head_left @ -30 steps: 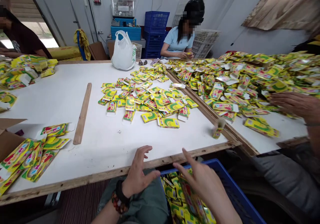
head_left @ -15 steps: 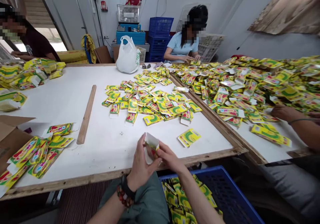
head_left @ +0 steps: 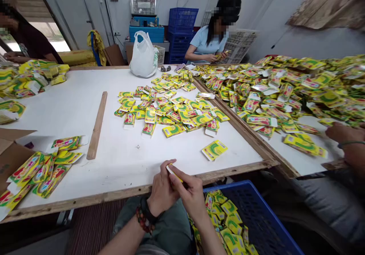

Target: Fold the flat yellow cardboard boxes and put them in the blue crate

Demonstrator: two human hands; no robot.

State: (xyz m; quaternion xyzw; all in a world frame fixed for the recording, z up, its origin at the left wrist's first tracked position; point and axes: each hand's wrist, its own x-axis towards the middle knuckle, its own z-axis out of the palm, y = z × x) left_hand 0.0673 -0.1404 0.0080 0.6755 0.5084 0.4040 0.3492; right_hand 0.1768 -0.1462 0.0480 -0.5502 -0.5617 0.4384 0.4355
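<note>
1. from where i sit watching the head camera, the person's left hand (head_left: 162,188) and right hand (head_left: 189,196) meet at the near edge of the table (head_left: 57,95), low in the middle of the frame.
2. the fingers (head_left: 168,167) of both hands are closed on one small yellow printed carton (head_left: 173,172), pinching it between them. so little of it shows that i cannot tell if it is flat or opened.
3. a blue plastic crate (head_left: 256,217) sits just below and to the right of the hands, holding a load of yellow cartons (head_left: 228,219).
4. a loose flat carton (head_left: 214,150) lies on the table beyond the right hand, just apart from a spread pile of cartons (head_left: 168,110) at centre.
5. a wooden strip (head_left: 97,125) lies left of that pile, and more cartons (head_left: 42,173) lie at lower left beside a cardboard box (head_left: 11,152).
6. at right, a co-worker's hand (head_left: 345,133) rests by a big heap of cartons (head_left: 285,87) on a second table.
7. at upper centre, a person in a light blue shirt (head_left: 205,44) holds a carton, near a white plastic bag (head_left: 144,55).
</note>
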